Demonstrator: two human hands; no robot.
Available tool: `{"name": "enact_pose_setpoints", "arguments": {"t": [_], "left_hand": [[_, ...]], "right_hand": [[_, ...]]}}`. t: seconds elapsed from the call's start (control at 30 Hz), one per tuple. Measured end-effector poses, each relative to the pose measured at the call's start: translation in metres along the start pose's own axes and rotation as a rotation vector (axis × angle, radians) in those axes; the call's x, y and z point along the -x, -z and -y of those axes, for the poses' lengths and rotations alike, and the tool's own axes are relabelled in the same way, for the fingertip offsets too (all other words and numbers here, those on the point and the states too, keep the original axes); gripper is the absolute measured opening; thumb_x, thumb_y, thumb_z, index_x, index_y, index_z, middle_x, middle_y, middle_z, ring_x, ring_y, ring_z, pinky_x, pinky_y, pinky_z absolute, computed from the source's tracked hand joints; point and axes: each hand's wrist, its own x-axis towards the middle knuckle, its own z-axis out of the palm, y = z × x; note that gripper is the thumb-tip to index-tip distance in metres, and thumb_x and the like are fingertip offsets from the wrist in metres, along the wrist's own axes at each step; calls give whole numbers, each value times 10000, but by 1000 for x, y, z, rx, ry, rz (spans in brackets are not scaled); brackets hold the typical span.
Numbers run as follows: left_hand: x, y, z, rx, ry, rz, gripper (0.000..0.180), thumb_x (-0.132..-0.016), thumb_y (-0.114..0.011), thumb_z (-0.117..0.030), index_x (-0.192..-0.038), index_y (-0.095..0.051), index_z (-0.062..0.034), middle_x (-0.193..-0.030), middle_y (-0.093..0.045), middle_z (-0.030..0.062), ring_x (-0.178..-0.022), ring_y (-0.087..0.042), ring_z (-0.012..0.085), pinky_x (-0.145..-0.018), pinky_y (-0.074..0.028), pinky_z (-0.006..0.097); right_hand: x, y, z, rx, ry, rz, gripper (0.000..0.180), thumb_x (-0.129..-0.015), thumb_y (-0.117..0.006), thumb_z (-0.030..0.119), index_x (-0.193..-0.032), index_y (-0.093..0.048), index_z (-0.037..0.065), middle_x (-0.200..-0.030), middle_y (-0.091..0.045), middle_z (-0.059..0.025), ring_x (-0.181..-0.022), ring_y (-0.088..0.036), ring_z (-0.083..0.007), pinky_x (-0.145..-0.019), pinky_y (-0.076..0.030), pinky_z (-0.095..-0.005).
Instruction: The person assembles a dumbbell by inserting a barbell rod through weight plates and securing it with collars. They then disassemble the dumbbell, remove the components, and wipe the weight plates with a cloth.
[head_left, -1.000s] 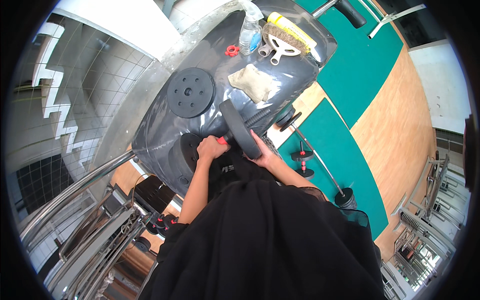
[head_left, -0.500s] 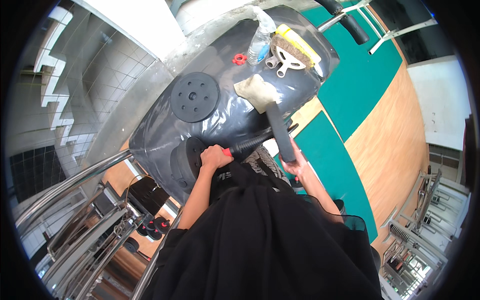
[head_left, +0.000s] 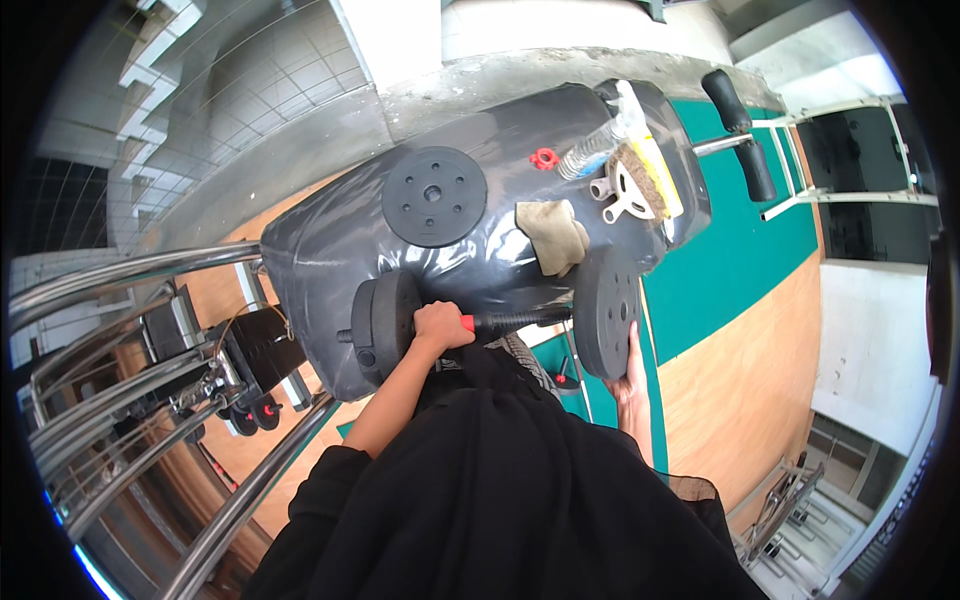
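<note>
- The padded bench [head_left: 320, 240] wears glossy, creased black sheeting over a long, rounded block.
- At its near edge, the left hand [head_left: 440, 326] is wrapped firmly round the dumbbell bar [head_left: 512, 322], red at the grip and ribbed with thread.
- Thick, matte black discs [head_left: 395, 315] load the bar's left end, near the bench's left corner.
- By the bench's near right side, the right hand [head_left: 630, 385] grips the rim of a round weight plate [head_left: 605, 312]; whether the bar touches it, I cannot tell.
- On the bench top: a flat holed disc [head_left: 435, 220], a rumpled beige cloth [head_left: 553, 236] and a bristled brush [head_left: 640, 180].
</note>
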Motion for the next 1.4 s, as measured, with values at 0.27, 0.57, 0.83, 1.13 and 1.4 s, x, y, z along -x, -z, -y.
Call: {"name": "enact_pose_setpoints", "arguments": {"t": [0.27,0.57,0.83,1.13,1.4], "left_hand": [[-4,0,-3,-21,-6,-13,368,-550,-650,-322,-802,-702,-59,-849,-670,158,-815,-658,314,-722,-531,389],[-16,-21,0,28,-28,-51,450,-608,-670,-491,-759,-699,-68,-794,-675,131,-777,-667,294,-683,-531,386],[-14,-29,4,11,4,-73,354,-641,-669,-432,-750,-703,-97,-778,-680,94,-757,-674,258,-651,-528,352],[-12,-15,1,11,7,-50,425,-614,-684,-469,-806,-709,-90,-848,-684,107,-828,-671,261,-704,-530,360],[-3,0,-4,-5,-61,14,560,-609,-736,-437,-975,-638,-24,-1049,-610,174,-1003,-592,301,-814,-494,393]], "right_hand": [[-81,-150,34,560,211,202,622,-828,-671,290,-1308,-369,35,-1178,-556,-112,-1033,-570,-210,-861,-490,-348],[-163,-258,-21,1018,273,429,722,-772,-726,291,-1287,-327,-22,-1036,-607,-185,-933,-616,-221,-792,-511,-317],[-190,-270,-14,1920,577,366,643,-787,-644,461,-1124,-418,-37,-832,-636,-229,-787,-649,-332,-700,-517,-413],[-91,-246,-9,2272,710,800,456,-817,-579,449,-959,-469,30,-794,-628,-177,-776,-615,-377,-693,-477,-460],[-79,-126,-81,2266,567,975,535,-811,-537,562,-1051,-539,84,-790,-630,-208,-809,-613,-385,-741,-474,-473]]}}
